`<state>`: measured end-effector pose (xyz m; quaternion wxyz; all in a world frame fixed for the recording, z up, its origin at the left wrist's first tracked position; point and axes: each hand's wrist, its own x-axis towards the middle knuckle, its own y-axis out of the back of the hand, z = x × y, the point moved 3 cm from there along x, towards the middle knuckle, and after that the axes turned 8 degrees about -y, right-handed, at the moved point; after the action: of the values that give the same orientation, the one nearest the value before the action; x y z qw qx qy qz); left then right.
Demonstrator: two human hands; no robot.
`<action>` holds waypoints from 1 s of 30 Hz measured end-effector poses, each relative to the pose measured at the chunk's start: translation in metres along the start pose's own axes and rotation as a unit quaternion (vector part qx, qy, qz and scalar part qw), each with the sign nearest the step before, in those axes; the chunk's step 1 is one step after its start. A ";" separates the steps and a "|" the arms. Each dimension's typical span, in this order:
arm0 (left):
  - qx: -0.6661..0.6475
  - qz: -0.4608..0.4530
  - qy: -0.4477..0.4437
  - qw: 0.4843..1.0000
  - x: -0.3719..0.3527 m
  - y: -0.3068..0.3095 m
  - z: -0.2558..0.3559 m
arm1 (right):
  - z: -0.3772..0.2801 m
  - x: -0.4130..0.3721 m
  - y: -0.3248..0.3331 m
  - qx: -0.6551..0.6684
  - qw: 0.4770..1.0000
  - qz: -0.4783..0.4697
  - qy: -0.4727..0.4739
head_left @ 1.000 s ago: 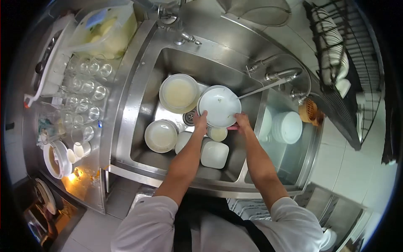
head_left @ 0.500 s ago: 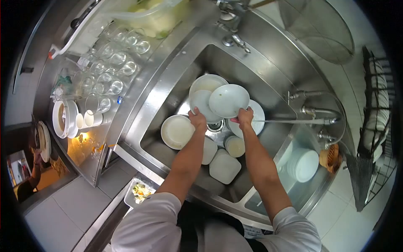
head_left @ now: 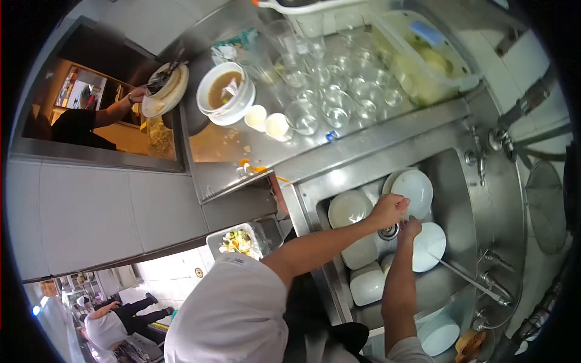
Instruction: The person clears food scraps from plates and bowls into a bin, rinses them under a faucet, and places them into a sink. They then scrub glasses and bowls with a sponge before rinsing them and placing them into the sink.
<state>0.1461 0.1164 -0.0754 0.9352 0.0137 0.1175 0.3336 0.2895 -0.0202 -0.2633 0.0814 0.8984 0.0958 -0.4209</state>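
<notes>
A white plate (head_left: pixel 414 187) is over the sink, overlapping another pale dish behind it. My left hand (head_left: pixel 390 209) is closed at its left edge, and my right hand (head_left: pixel 411 227) has fingers closed by its lower rim; the exact grip is partly hidden. Just right of my right hand, a second white plate (head_left: pixel 429 246) lies under a thin stream of water. A white bowl (head_left: pixel 350 209) sits to the left of my hands in the sink. Nearer me are square white dishes (head_left: pixel 367 287). The drain (head_left: pixel 388 232) shows between my forearms.
Glasses (head_left: pixel 336 106), a bowl of brown liquid (head_left: pixel 225 91) and a clear food tub (head_left: pixel 426 69) stand on the steel counter. A person's hand (head_left: pixel 138 95) holds stacked plates (head_left: pixel 166 91) at the hatch. A scrap tray (head_left: pixel 239 242) is by my left elbow. Another person (head_left: pixel 112 323) is farther off.
My view has swung left, bringing the hatch, the counter and a second person into sight. My hands have come closer together, still at the plates over the sink.
</notes>
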 end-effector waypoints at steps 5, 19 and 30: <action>-0.030 0.357 -0.222 0.907 -0.118 0.201 0.089 | -0.088 -0.217 -0.121 -0.019 0.942 -0.058 0.330; -0.539 0.547 -0.255 0.588 -0.181 0.589 -0.003 | -0.039 -0.428 -0.534 -0.435 0.775 -0.376 0.260; -0.556 0.568 -0.190 0.576 -0.160 0.642 -0.036 | -0.017 -0.423 -0.554 -0.433 0.784 -0.419 0.149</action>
<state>-0.3808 0.5132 -0.0098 0.3796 -0.3817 -0.3034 0.7862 -0.0965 0.4758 0.0371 0.2617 0.6919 0.6460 -0.1887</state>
